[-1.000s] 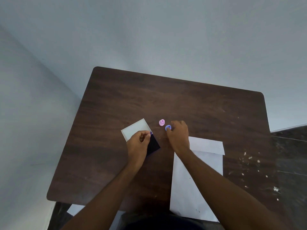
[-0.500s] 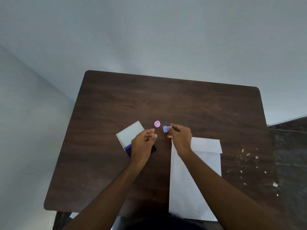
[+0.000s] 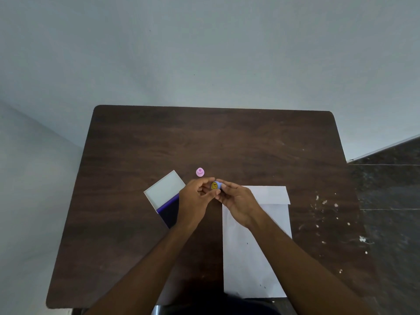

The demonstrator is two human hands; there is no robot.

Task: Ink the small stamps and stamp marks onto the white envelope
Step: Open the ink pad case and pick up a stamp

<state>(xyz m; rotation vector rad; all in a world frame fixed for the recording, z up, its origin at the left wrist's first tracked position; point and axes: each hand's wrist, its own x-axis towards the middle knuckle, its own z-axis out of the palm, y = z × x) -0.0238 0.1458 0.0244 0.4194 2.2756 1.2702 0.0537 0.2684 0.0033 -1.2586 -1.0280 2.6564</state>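
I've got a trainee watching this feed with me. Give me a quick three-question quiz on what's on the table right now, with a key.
1. True or false: the pink stamp stands on the table, touched by neither hand.
2. Which item do the left hand and right hand hold between them?
A. the blue stamp
B. the ink pad
C. the white envelope
3. Fill in: the ink pad's open lid lies to the person's ____ of the envelope.

Key:
1. True
2. A; its yellow face is turned up toward the camera.
3. left
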